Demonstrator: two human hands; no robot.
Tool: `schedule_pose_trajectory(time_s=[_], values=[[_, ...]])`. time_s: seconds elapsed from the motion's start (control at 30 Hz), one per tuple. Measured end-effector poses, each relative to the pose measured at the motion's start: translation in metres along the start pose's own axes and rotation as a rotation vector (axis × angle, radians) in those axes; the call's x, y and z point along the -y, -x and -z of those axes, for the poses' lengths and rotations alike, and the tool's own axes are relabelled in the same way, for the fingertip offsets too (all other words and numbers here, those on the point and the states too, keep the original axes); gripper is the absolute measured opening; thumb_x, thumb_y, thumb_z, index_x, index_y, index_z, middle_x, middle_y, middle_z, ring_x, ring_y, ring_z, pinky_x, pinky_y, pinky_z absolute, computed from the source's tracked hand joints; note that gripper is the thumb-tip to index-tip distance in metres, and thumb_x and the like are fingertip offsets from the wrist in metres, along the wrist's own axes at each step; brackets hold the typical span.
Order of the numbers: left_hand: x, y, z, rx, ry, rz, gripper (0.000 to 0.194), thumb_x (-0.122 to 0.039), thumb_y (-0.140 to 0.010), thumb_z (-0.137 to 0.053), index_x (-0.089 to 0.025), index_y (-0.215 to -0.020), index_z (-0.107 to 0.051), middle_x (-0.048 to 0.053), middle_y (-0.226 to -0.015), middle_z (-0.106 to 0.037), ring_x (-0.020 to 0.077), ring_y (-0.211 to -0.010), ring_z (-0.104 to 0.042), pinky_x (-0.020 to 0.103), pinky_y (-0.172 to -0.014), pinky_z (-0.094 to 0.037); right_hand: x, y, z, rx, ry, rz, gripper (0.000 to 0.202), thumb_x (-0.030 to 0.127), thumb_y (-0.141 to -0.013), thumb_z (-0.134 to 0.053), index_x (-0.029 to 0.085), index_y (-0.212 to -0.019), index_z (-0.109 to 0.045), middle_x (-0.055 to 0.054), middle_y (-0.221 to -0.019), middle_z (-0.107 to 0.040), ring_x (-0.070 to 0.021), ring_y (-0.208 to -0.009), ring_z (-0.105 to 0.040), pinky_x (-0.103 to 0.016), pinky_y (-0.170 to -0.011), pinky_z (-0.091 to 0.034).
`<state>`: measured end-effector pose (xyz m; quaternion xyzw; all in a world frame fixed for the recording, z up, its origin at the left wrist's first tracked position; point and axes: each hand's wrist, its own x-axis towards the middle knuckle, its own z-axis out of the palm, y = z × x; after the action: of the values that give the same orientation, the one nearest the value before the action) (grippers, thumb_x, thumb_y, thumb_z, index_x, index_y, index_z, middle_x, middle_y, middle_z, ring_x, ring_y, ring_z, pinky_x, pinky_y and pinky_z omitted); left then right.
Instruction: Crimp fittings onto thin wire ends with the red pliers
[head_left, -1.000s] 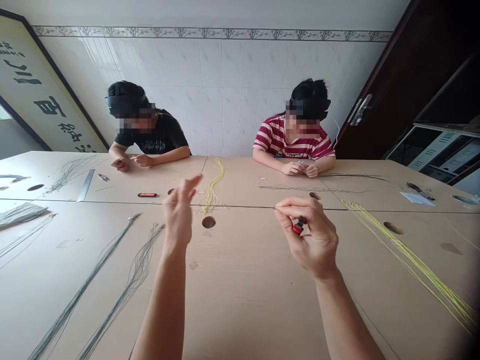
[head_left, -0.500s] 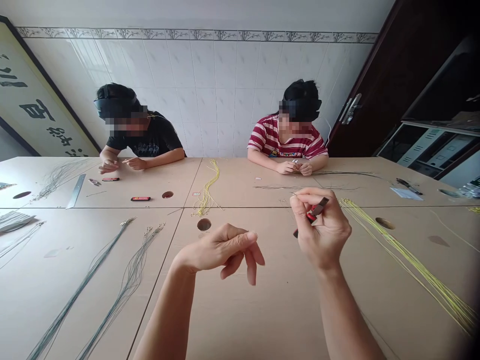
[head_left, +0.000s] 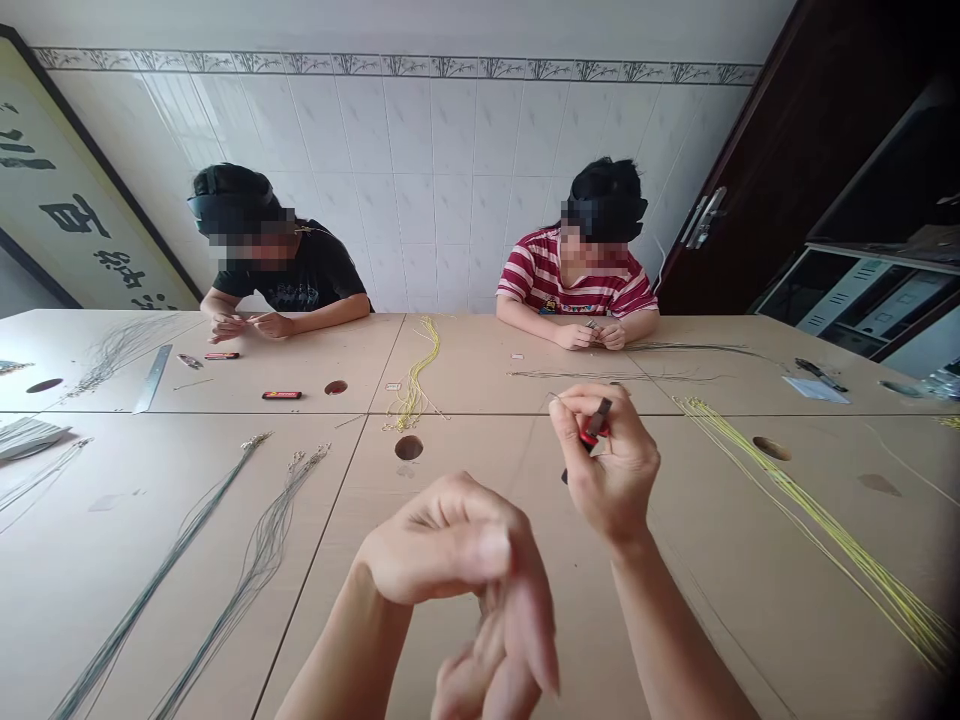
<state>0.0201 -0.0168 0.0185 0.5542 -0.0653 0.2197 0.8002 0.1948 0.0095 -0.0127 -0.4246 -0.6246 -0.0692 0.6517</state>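
Note:
My left hand (head_left: 465, 570) is in the foreground, partly smeared by motion. Its thumb presses against the bent index finger while the other fingers hang down. A faint thin wire (head_left: 534, 432) runs from near it up to my right hand (head_left: 611, 465). That hand pinches the wire between thumb and index fingertips, and its curled fingers also keep a small red and black tool (head_left: 592, 432) against the palm. The tool's exact kind is partly hidden by the fingers.
Grey-green wire bundles (head_left: 187, 540) lie at left, a yellow bundle (head_left: 810, 510) at right and another yellow bundle (head_left: 416, 380) further back. A steel ruler (head_left: 153, 378) and a red-black cutter (head_left: 282, 395) lie back left. Two people sit opposite, handling wires.
My left hand has come nearer the camera and turned, its fingers now pointing down. My right hand has shifted left with the wire and the red and black tool.

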Motion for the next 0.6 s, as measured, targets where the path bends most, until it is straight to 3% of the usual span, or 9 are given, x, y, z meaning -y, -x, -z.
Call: schedule_pose_trajectory(time_s=[0.1,0.17,0.23,0.3,0.43,0.6], values=[[-0.009,-0.001,-0.009,-0.283,-0.025,-0.384,0.042,-0.048,-0.096,-0.044,-0.024,-0.075,-0.072,0.002,-0.054,-0.067,0.0112,-0.037,-0.06,0.019,-0.039,-0.05,0.003,0.005,-0.006,0.041,-0.02,0.014,0.014,0.013,-0.088,-0.06,0.022,-0.08,-0.055,-0.001,-0.083,-0.061,-0.0122,-0.068,-0.054,-0.028,-0.061,-0.043],[-0.017,-0.001,-0.012,-0.51,-0.041,-0.556,0.04,-0.041,-0.1,-0.039,-0.03,-0.082,-0.073,-0.001,-0.074,-0.075,0.0108,-0.059,-0.071,0.019,-0.058,-0.059,0.006,0.008,-0.01,0.062,-0.029,0.038,0.014,0.011,-0.087,-0.061,0.022,-0.08,-0.054,-0.001,-0.083,-0.061,-0.0131,-0.071,-0.056,-0.029,-0.064,-0.044],[-0.022,-0.001,-0.009,-0.735,-0.076,-0.678,0.044,-0.038,-0.102,-0.032,-0.033,-0.087,-0.073,-0.004,-0.102,-0.076,0.0111,-0.093,-0.072,0.02,-0.083,-0.058,0.008,0.01,-0.012,0.089,-0.038,0.069,0.015,0.01,-0.086,-0.061,0.022,-0.082,-0.054,-0.001,-0.084,-0.062,-0.0133,-0.073,-0.057,-0.03,-0.067,-0.044],[-0.024,-0.002,-0.002,-0.899,-0.128,-0.771,0.048,-0.036,-0.104,-0.026,-0.033,-0.094,-0.073,-0.005,-0.123,-0.069,0.0126,-0.12,-0.061,0.025,-0.102,-0.049,0.011,0.012,-0.013,0.107,-0.042,0.113,0.016,0.008,-0.086,-0.061,0.023,-0.084,-0.055,0.0,-0.086,-0.064,-0.0136,-0.075,-0.058,-0.03,-0.069,-0.044],[-0.021,-0.007,0.014,-1.085,-0.236,-0.789,0.042,-0.037,-0.102,-0.03,-0.029,-0.107,-0.07,-0.001,-0.136,-0.061,0.0182,-0.137,-0.044,0.035,-0.114,-0.038,0.016,0.015,-0.015,0.119,-0.032,0.21,0.019,0.006,-0.085,-0.06,0.024,-0.09,-0.057,-0.001,-0.088,-0.066,-0.0151,-0.078,-0.06,-0.032,-0.072,-0.044],[-0.01,-0.015,0.024,-1.117,-0.291,-0.701,0.041,-0.042,-0.101,-0.032,-0.029,-0.108,-0.07,-0.001,-0.14,-0.058,0.0185,-0.138,-0.043,0.035,-0.113,-0.037,0.019,0.017,-0.016,0.122,-0.01,0.256,0.021,0.005,-0.085,-0.061,0.025,-0.092,-0.057,-0.001,-0.089,-0.068,-0.016,-0.079,-0.061,-0.034,-0.074,-0.044]])
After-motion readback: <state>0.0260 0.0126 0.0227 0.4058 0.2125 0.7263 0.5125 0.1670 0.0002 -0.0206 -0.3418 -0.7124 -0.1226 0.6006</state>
